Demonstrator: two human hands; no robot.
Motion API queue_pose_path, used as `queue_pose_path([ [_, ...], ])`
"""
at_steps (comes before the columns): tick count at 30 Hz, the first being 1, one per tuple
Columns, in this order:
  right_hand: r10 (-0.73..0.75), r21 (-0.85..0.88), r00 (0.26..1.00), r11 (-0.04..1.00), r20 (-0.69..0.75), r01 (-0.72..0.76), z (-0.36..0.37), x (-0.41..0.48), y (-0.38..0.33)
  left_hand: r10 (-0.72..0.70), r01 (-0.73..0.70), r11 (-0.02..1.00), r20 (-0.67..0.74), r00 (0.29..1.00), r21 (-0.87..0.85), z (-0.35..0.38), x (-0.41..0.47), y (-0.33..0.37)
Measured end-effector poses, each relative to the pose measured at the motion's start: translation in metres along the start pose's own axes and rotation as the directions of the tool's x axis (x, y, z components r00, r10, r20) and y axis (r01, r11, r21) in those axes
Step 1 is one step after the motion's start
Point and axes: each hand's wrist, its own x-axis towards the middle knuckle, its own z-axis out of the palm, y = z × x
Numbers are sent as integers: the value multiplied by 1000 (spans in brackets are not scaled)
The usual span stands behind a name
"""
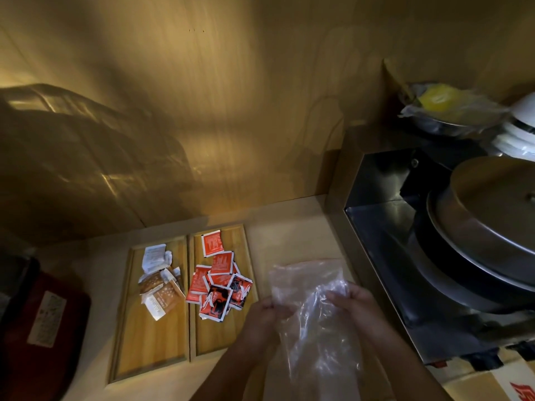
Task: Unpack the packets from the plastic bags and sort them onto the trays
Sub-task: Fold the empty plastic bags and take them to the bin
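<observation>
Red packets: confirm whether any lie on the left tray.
No: the red packets all lie on the right tray; the left tray holds only white and brown ones.

Wood-grain wall panelling [220, 91], warm amber under dim light, fills the upper field from nine to one o'clock, with a broad shadow and glinting reflections at nine o'clock. Pale counter surface [292, 224] at centre, running toward six o'clock. Stainless steel appliance housing [385, 227] at three o'clock carries a round lidded metal pan [492, 215], with stacked white dishes [518, 131] and a bagged yellow item [440, 101] at two o'clock; a dark red case with a pale label [46, 316] (print illegible) lies at eight o'clock.
</observation>
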Motion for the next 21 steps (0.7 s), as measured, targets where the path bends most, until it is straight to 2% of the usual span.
queue_pose_path([
  [2, -1, 71, 1000, 997, 3, 1, -3, 3, -4, 8, -8, 1000, 116, 993, 0, -3, -2, 7],
  [3, -1, 80, 1000, 997, 5, 0, -4, 4, -5, 19, -22, 1000, 132, 991, 20, -4, -1, 7],
  [6, -26, 85, 997, 996, 70, 20, -4, 5, -8, 93, -93, 993, 11, 996, 75, -5, -3, 10],
  [9, -42, -3, 991, 999, 124, 43, 2, 1, -8, 162, -151, 982, -91, 983, 109, -4, -2, 11],
  [12, -47, -73, 994, 996, 96, 54, 8, 2, 1, 243, -210, 957, -158, 957, 199, -3, -4, 11],
  [14, -33, -47, 997, 998, 71, 36, 9, 5, 5, 293, -250, 943, -186, 938, 221, -5, -7, 13],
  [18, -45, -50, 992, 997, 121, 52, 10, 7, 4, 280, -247, 952, -186, 942, 182, -15, -11, 18],
  [21, -40, -16, 986, 999, 160, 43, 8, 6, 2, 156, -138, 976, -101, 983, 167, -24, -16, 25],
])
